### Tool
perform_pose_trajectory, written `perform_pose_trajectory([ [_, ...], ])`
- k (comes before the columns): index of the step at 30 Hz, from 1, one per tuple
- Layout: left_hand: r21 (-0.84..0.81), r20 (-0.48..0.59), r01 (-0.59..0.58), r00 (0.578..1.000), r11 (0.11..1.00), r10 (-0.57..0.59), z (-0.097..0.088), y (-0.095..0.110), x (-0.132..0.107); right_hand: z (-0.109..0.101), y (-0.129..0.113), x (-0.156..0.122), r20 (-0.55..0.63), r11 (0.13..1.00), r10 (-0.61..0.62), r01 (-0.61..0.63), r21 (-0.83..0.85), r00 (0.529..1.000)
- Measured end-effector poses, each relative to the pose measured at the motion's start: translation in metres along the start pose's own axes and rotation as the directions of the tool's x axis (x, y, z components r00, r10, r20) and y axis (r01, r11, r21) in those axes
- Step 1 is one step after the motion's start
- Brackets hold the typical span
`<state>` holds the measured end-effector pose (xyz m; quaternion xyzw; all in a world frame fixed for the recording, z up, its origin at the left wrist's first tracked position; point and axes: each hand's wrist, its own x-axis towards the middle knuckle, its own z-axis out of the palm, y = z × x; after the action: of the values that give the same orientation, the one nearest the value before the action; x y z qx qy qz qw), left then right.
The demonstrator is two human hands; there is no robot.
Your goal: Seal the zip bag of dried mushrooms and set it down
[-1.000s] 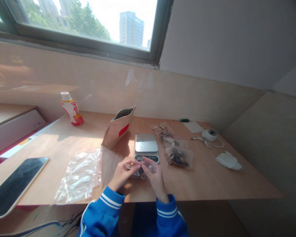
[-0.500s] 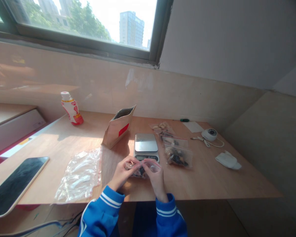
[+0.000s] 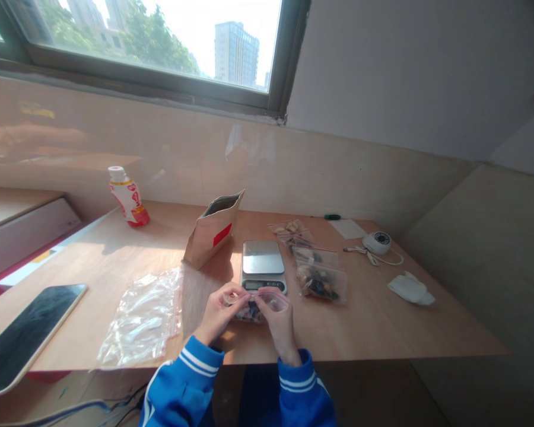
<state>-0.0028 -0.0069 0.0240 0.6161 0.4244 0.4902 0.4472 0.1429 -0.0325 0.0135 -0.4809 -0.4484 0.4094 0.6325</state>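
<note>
My left hand and my right hand meet over the near edge of the wooden table. Both pinch the top strip of a small clear zip bag with dark pieces inside. The bag sits just in front of a small silver kitchen scale. Fingers of both hands are pressed together on the bag's seal. My sleeves are blue with white stripes.
Filled zip bags lie right of the scale, a pile of empty clear bags to the left. An open brown paper pouch stands behind. A drink bottle, a tablet, a small white camera and a white cloth also rest on the table.
My fingers have shifted slightly along the bag's top strip, the right hand closing in toward the left. The bag stays in the same place.
</note>
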Motion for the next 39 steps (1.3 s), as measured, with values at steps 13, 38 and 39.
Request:
perform_pose_trajectory([
  [13, 0.138, 0.039, -0.024, 0.999, 0.990, 0.019, -0.0002, -0.0090, 0.0011, -0.0001, 0.0016, -0.0012, -0.033, 1.000, 0.021, -0.022, -0.013, 0.999],
  [38, 0.042, 0.023, 0.048, 0.999, 0.998, -0.049, 0.0012, -0.0082, -0.0009, 0.0015, -0.0005, -0.0035, -0.011, 1.000, 0.008, -0.008, 0.028, 1.000],
  [39, 0.027, 0.008, 0.065, 0.998, 0.998, -0.065, 0.0009, -0.0084, -0.0013, 0.0014, 0.0000, -0.0035, -0.008, 0.998, 0.019, -0.019, 0.052, 1.000],
])
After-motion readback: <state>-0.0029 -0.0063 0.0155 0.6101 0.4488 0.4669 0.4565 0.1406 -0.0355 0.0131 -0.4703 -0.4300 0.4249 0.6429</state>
